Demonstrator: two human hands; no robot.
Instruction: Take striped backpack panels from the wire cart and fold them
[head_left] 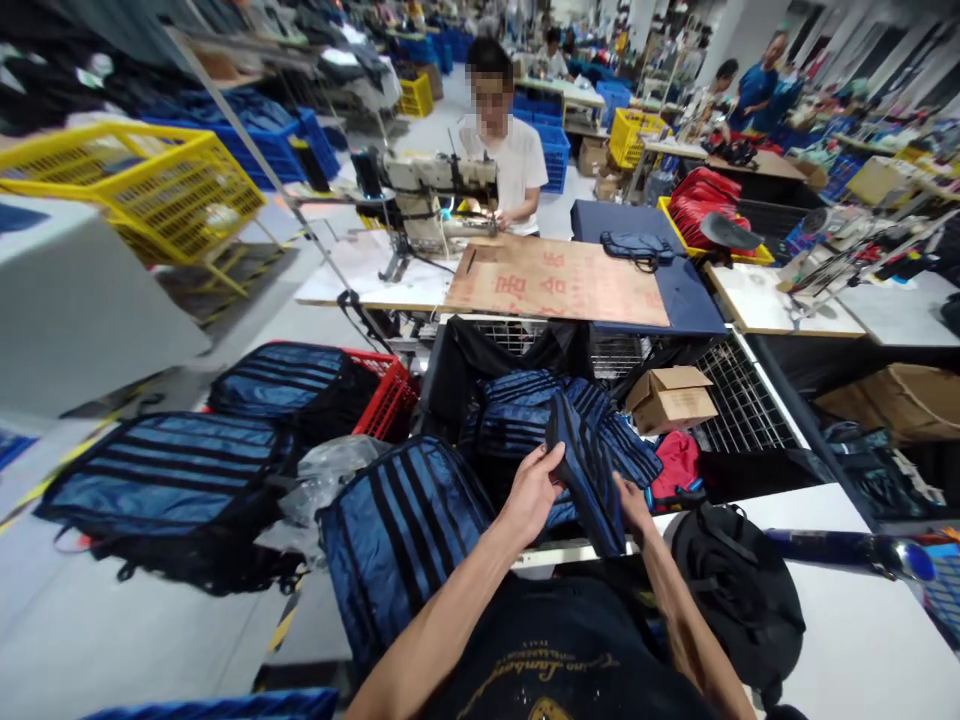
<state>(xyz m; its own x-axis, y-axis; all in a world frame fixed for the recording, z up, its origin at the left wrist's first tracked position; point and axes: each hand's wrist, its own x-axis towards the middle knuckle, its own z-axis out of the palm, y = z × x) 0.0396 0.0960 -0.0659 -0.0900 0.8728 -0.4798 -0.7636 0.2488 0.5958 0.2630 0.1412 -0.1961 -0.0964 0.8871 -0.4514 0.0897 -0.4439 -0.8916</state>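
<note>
Between my two hands I hold up a navy fabric bag panel [589, 480] with black stripes, tilted in front of my chest. My left hand [534, 492] pinches its left edge, thumb on top. On the opposite edge my right hand [634, 503] is closed, its fingers partly hidden behind the fabric. Just beyond lies a wire-sided bin [750, 385] lined with black cloth, holding several blue striped pieces [517, 405]. A blue backpack [409, 520] with black stripes stands close to my left forearm.
More blue backpacks [180, 460] rest at the left by a red crate [386, 395]. A small cardboard box [671, 398] and red cloth [675, 465] sit at the bin's right. A round black bag [739, 590] lies on the white table [862, 640]. Ahead, a person [510, 150] works at a sewing machine [435, 195].
</note>
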